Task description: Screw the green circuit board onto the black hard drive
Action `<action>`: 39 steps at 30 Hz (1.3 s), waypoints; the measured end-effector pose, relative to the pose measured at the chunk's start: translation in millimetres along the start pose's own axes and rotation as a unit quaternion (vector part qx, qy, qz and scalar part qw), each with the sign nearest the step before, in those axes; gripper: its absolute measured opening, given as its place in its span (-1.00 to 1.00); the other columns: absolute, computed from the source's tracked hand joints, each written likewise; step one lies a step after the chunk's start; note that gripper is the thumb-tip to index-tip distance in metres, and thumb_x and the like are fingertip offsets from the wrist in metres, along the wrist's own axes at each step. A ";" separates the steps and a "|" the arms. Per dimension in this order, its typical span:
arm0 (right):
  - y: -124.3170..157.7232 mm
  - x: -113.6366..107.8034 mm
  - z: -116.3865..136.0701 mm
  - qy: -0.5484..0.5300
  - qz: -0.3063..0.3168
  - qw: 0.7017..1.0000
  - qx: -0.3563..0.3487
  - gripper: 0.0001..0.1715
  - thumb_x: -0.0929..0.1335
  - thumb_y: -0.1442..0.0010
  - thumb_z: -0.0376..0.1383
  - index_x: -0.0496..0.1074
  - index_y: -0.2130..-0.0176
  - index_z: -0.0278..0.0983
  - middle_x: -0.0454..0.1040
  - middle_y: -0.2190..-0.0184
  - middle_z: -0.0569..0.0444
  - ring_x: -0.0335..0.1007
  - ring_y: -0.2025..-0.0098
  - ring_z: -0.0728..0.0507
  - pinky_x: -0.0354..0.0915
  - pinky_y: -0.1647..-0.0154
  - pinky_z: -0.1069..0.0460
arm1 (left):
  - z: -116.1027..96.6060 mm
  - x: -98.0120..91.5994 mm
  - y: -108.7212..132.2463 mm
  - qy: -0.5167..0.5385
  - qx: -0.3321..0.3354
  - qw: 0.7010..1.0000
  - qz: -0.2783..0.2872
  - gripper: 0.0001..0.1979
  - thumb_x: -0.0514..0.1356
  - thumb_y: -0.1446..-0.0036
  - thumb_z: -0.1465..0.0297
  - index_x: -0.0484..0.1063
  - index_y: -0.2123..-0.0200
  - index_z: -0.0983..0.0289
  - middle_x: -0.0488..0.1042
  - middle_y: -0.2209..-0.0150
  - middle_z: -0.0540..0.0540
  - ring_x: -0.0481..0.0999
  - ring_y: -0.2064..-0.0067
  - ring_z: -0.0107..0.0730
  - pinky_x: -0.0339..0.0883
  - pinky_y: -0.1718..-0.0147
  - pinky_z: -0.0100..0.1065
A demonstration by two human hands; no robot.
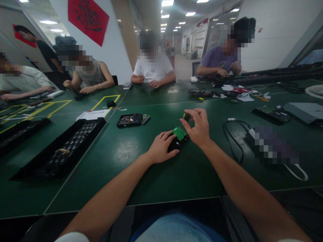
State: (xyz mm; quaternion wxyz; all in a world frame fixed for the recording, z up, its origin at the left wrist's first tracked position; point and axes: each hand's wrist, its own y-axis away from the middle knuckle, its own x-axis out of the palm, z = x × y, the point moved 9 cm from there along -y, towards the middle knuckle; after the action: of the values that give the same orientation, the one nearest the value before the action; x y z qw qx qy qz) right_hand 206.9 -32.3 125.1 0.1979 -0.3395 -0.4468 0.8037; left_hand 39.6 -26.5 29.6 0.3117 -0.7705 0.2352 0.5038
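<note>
A hard drive [176,143] with a green circuit board [179,133] facing up lies on the green table in front of me. My left hand [163,147] holds it down, fingers stretched across its left part and thumb along the near edge. Just above the drive's right end is my right hand [198,127], its fingertips closed around the short black-and-yellow handle of a screwdriver [186,116]. I cannot make out the screwdriver's tip. Left of the hands sits another hard drive [129,120], with a small circuit board [146,119] against its right side.
Long black trays [63,148] stand on the left. To the right are a black cable [236,141], a blurred-out item [276,146], another drive [272,113] and a grey metal box [304,112]. Scissors [241,90] and paper scraps lie farther back. Several people sit across the table.
</note>
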 end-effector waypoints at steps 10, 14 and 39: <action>0.6 5.1 4.4 -0.013 0.022 0.999 -0.022 -0.58 0.31 -0.43 -0.23 0.33 -0.23 -0.13 0.48 -0.08 -0.10 0.48 -0.05 -0.27 0.50 -0.08 -0.24 | -1.1 -0.7 0.5 0.003 0.005 1.000 -0.001 -0.23 0.26 -0.25 0.00 0.25 -0.40 0.23 0.19 -0.43 0.31 0.19 -0.41 0.17 0.13 -0.36 0.17; -0.1 -0.3 1.9 0.006 -0.002 1.000 -0.015 -0.60 0.42 -0.34 -0.15 0.41 -0.14 -0.11 0.44 0.00 -0.09 0.45 -0.01 -0.28 0.52 0.00 -0.23 | -0.5 -0.5 0.3 -0.001 0.005 1.000 -0.002 -0.24 0.25 -0.26 0.00 0.25 -0.40 0.23 0.19 -0.43 0.29 0.19 -0.41 0.16 0.14 -0.36 0.16; 0.3 0.3 2.5 0.011 -0.009 1.000 -0.019 -0.61 0.41 -0.33 -0.18 0.36 -0.12 -0.13 0.47 0.01 -0.09 0.46 0.00 -0.29 0.51 0.03 -0.23 | 0.1 0.8 0.2 0.001 0.003 1.000 -0.001 -0.24 0.27 -0.24 0.00 0.25 -0.40 0.19 0.19 -0.43 0.28 0.18 -0.41 0.16 0.14 -0.36 0.18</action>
State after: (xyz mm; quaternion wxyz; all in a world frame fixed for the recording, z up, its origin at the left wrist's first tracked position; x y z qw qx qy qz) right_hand 204.9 -33.7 125.6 0.2029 -0.3480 -0.4631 0.7895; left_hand 39.7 -26.5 28.8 0.3136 -0.7705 0.2365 0.5020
